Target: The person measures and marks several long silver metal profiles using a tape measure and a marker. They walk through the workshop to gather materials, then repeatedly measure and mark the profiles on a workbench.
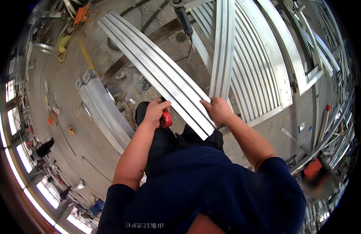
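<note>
Navy shirt (pixel 211 187), white lettering (pixel 144 225) on chest; left hand (pixel 154 112), right hand (pixel 219 110) pinching ribbed silver panel (pixel 159 75) edges.

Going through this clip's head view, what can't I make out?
All in the head view:
- Underside of the silver ribbed panel: hidden by its upper face.
- Part of the red object: covered by the left hand.
- Top of the black power tool: cut off by the upper edge.
- Red-and-dark shape, lower right: too blurred to identify.

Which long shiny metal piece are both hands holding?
The ridged panel slanting to the upper left: only its near end sits between left hand and right hand.
</note>
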Demonstrator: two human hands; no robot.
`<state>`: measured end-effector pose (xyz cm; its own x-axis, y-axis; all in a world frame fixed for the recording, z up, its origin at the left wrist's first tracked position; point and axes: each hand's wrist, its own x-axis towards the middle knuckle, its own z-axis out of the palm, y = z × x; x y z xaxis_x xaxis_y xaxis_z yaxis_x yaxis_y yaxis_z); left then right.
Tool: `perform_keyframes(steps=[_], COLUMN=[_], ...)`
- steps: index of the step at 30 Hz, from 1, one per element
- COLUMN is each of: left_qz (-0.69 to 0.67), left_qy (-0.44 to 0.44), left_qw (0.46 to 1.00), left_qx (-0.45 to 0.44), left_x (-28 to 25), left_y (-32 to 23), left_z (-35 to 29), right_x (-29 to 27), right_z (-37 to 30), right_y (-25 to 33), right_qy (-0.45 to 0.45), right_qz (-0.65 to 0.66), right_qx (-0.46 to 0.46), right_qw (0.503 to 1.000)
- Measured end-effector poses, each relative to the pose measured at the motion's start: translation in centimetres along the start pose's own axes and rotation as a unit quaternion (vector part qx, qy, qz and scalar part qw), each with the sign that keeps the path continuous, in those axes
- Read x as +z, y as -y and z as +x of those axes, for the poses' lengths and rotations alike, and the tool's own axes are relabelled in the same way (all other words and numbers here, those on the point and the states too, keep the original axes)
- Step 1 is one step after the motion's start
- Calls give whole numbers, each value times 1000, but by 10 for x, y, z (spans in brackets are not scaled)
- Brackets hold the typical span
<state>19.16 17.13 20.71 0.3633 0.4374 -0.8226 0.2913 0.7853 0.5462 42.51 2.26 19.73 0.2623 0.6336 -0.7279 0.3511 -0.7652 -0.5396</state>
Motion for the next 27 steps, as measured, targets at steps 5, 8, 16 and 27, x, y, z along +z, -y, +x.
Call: perform_keyframes(steps=[5,8,16,27], left_qz=[30,31,33,-43], left_qy=[18,31,100,179], left_qw=[999,999,994,982], left_qx=[-17,-12,-8,29], left_x=[6,-1,-81,-128], left_y=[4,5,68,118], left_z=[16,35,111,171], right_x=[20,39,109,166], right_z=[16,24,62,99], right_y=[-7,-12,-10,-34], right_qy=[1,2,-49,-75], right_qz=[57,79,40,98], right_qx=[37,63,119,88], right_qw=[998,995,991,988])
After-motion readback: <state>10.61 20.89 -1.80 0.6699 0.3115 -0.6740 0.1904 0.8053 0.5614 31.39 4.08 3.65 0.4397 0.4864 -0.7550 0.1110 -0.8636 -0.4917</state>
